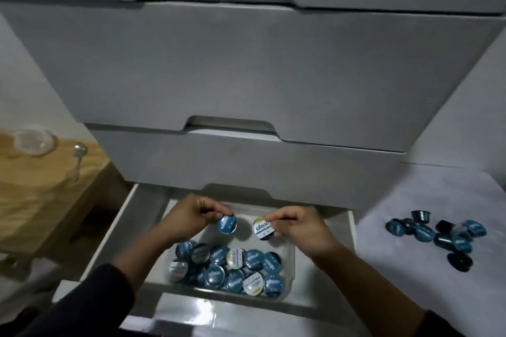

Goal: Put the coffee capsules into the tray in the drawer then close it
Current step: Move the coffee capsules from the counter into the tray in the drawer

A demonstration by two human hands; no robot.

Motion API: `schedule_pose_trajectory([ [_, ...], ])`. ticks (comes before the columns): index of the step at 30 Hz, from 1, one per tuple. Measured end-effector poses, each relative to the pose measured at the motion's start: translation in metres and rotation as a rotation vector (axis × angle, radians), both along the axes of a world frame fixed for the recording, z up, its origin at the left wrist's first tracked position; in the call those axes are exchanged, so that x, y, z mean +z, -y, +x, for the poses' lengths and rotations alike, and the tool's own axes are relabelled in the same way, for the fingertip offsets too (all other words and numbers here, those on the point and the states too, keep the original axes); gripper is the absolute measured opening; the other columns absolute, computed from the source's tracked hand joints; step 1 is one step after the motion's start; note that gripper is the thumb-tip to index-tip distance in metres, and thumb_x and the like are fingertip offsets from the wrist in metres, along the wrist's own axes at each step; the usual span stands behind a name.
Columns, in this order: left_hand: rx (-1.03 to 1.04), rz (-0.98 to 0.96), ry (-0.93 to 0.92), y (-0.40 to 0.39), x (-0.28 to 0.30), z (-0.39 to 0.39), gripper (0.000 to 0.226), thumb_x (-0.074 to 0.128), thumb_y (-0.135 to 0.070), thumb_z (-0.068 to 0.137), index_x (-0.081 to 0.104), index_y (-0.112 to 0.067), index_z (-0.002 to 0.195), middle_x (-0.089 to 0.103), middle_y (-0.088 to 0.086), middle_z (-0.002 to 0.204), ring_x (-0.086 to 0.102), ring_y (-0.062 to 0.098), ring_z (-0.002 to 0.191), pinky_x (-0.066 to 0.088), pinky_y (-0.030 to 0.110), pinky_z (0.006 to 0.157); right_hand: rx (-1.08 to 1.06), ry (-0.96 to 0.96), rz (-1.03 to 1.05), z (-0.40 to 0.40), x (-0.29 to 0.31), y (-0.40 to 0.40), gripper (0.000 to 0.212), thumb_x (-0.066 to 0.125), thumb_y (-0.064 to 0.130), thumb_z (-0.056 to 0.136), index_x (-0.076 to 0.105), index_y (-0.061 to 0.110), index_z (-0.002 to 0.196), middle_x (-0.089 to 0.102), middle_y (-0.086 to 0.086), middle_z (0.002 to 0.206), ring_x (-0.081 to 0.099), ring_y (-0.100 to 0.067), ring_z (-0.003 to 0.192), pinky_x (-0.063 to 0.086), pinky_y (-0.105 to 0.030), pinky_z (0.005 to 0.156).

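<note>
The bottom drawer [120, 216] of a grey drawer unit stands pulled out. Inside it sits a clear plastic tray [290, 260] holding several coffee capsules [235, 268] with blue, white and yellow lids at its near end. My left hand [189, 216] pinches a blue-lidded capsule [226, 224] above the tray's far end. My right hand [301, 227] pinches a white-and-yellow-lidded capsule [262, 228] beside it. Several more dark blue capsules [438, 235] lie in a loose heap on the white surface to the right.
The closed grey drawers [246, 68] rise above the open one. A wooden stool or table [41, 189] at the left carries a clear glass [34, 141] and a spoon [78, 159]. A second clear tray [219, 314] lies at the drawer's near end.
</note>
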State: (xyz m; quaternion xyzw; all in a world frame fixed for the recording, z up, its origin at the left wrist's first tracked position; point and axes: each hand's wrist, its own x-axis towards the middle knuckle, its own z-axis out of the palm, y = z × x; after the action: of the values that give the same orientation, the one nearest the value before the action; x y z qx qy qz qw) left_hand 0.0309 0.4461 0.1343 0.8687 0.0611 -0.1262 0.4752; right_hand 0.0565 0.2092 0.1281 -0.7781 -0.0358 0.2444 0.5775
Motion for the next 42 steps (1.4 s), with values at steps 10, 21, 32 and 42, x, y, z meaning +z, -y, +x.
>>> schedule_pose_trajectory([
  [10,-0.243,0.214,-0.158,-0.039,-0.041,0.041,0.022,0.055,-0.006,0.087,0.073,-0.018,0.093,0.07,-0.006,0.101,0.058,0.001,0.089,0.045,0.017,0.088,-0.216,-0.175,-0.135,0.012,-0.048,-0.081,0.028,0.063,-0.002,0.081,0.071,0.018,0.064,0.068,-0.006,0.07,0.063,-0.02,0.07,0.056,-0.031,0.076],
  [21,-0.516,0.274,-0.169,-0.047,-0.056,0.053,0.027,0.062,-0.008,0.085,0.069,-0.023,0.106,0.068,-0.004,0.109,0.054,0.003,0.09,0.04,0.017,0.085,-0.175,-0.275,-0.197,0.016,-0.064,-0.093,0.017,0.068,-0.002,0.075,0.067,0.011,0.085,0.07,-0.011,0.079,0.066,-0.019,0.069,0.057,-0.024,0.061],
  [32,-0.483,0.384,-0.158,-0.064,-0.053,0.053,0.02,0.059,-0.001,0.084,0.071,-0.012,0.094,0.074,0.005,0.095,0.061,0.006,0.08,0.043,0.012,0.068,-0.129,-0.278,-0.102,0.018,-0.068,-0.114,0.016,0.066,-0.004,0.077,0.067,0.011,0.077,0.067,-0.012,0.074,0.063,-0.019,0.062,0.057,-0.028,0.061],
  [42,-0.456,0.43,-0.053,-0.075,-0.052,0.037,0.025,0.071,-0.006,0.076,0.071,-0.011,0.1,0.071,0.003,0.104,0.062,0.011,0.089,0.048,0.018,0.085,-0.016,-0.199,-0.143,0.016,-0.072,-0.125,0.016,0.073,0.002,0.074,0.067,0.017,0.073,0.069,-0.007,0.072,0.066,-0.015,0.061,0.057,-0.024,0.059],
])
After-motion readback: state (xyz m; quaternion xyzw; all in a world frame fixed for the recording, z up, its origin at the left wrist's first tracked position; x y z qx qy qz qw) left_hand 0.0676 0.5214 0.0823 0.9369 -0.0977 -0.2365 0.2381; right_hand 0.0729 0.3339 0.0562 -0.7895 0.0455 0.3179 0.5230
